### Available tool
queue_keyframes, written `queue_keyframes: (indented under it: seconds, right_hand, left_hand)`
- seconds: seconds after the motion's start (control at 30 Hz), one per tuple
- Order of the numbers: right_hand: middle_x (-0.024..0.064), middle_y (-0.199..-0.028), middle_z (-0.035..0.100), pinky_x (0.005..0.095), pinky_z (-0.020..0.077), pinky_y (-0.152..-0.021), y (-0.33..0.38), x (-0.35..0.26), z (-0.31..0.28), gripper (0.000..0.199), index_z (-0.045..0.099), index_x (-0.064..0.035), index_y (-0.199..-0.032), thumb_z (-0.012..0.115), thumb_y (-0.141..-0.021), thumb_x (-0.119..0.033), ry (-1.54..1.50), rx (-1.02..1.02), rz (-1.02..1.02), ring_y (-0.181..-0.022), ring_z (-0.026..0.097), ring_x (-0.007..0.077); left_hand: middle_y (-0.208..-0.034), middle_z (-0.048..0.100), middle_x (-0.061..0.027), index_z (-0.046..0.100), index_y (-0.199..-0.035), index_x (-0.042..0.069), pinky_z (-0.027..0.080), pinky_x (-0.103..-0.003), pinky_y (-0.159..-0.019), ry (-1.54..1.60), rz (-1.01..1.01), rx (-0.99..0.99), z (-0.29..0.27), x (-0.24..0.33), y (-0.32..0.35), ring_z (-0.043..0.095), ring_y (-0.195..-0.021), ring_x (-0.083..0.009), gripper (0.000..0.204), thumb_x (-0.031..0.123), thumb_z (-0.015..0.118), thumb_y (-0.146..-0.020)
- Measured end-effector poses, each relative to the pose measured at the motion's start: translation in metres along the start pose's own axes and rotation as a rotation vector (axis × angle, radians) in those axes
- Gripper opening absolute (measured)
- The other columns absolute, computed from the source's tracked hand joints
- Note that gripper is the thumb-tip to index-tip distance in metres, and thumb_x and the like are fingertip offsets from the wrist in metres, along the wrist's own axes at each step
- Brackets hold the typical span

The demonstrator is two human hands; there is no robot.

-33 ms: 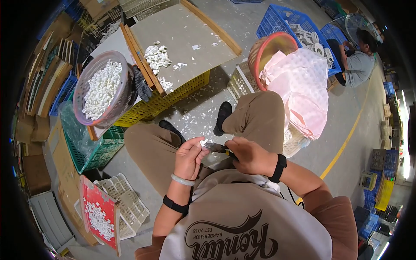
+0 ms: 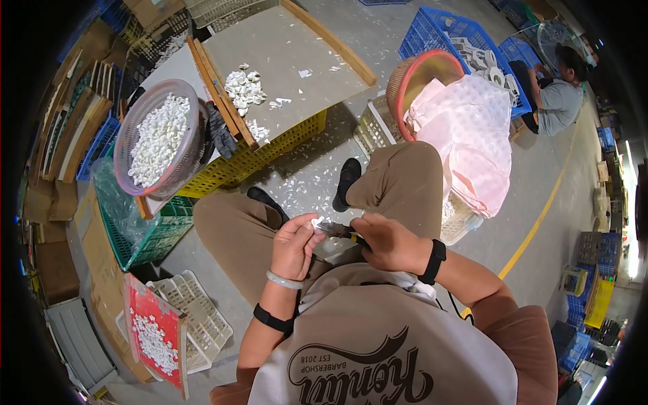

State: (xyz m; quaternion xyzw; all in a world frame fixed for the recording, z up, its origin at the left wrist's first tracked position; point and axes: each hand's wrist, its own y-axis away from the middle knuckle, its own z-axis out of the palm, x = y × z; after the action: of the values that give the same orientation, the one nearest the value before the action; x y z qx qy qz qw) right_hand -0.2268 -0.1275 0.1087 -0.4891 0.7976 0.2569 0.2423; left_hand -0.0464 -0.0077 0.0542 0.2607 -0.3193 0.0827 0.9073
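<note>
Between the thumb and fingers of my left hand point(image 2: 295, 244) is a small white plastic piece point(image 2: 316, 221), pinched above my lap. My right hand point(image 2: 393, 244) is closed round the handles of a pair of pliers or cutters point(image 2: 336, 230) with dark jaws and a bit of yellow on the grip. The jaws meet the white piece from the right; whether they bite into it is too small to tell. Ahead of my knees, a heap of similar white pieces point(image 2: 244, 89) lies on a grey board point(image 2: 304, 40). A round pink basket point(image 2: 123, 152) at the left holds many more.
Yellow crate point(image 2: 270, 158) supports the board, edged by wooden strips point(image 2: 219, 91). A red tray point(image 2: 129, 297) with white bits stands lower left. On the right are a pink cloth point(image 2: 472, 128), an orange tub point(image 2: 399, 88) and a blue crate point(image 2: 432, 34). A person point(image 2: 560, 98) sits beyond.
</note>
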Motion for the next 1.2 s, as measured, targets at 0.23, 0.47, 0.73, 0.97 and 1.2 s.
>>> queue_keyframes:
  seconds: [0.23,0.47,0.73,0.97,1.2]
  right_hand:
    - [0.0196,-0.084,0.054,0.0445,0.0453,-0.071,-0.004,-0.005,0.003,0.022,0.046,0.0001,-0.093,0.058,-0.076,-0.007,-0.063,-0.085,0.053,-0.083,0.056,0.0386]
    - [0.0204,-0.084,0.056,0.0461,0.0454,-0.07,-0.007,-0.005,-0.003,0.021,0.047,0.0002,-0.092,0.057,-0.076,-0.006,-0.045,-0.097,0.042,-0.082,0.056,0.0401]
    - [0.019,-0.087,0.056,0.0459,0.0458,-0.073,0.004,-0.003,-0.007,0.024,0.05,0.0001,-0.098,0.055,-0.076,-0.008,-0.117,-0.06,0.0,-0.085,0.057,0.0387]
    - [0.018,-0.095,0.053,0.044,0.0461,-0.077,0.0,-0.007,-0.002,0.023,0.048,0.0007,-0.097,0.055,-0.076,-0.007,-0.03,-0.064,0.007,-0.095,0.053,0.0364]
    - [0.0208,-0.082,0.055,0.0457,0.0445,-0.07,-0.005,-0.006,-0.003,0.02,0.048,0.0004,-0.094,0.055,-0.077,-0.008,-0.076,-0.108,0.05,-0.081,0.056,0.0391]
  left_hand:
    - [-0.093,0.063,-0.0083,0.061,-0.105,-0.003,0.054,-0.028,-0.075,0.046,-0.011,-0.018,-0.005,0.001,0.0,0.062,-0.079,-0.0145,0.017,0.002,0.051,-0.092]
    - [-0.092,0.063,-0.0085,0.061,-0.103,-0.003,0.054,-0.029,-0.075,0.076,-0.023,-0.011,-0.005,0.0,0.0,0.062,-0.078,-0.0157,0.016,0.001,0.052,-0.091]
    - [-0.093,0.064,-0.0091,0.061,-0.104,-0.002,0.054,-0.029,-0.076,0.081,-0.009,-0.029,-0.004,-0.001,0.001,0.062,-0.083,-0.0165,0.017,0.0,0.051,-0.09]
    - [-0.097,0.064,-0.0091,0.061,-0.104,0.0,0.053,-0.029,-0.078,0.08,0.0,-0.037,-0.002,-0.001,0.001,0.063,-0.086,-0.0174,0.017,-0.001,0.052,-0.09]
    - [-0.097,0.064,-0.0092,0.061,-0.105,0.0,0.053,-0.029,-0.078,0.093,-0.001,-0.043,-0.009,0.0,0.0,0.062,-0.087,-0.0174,0.017,-0.001,0.053,-0.089]
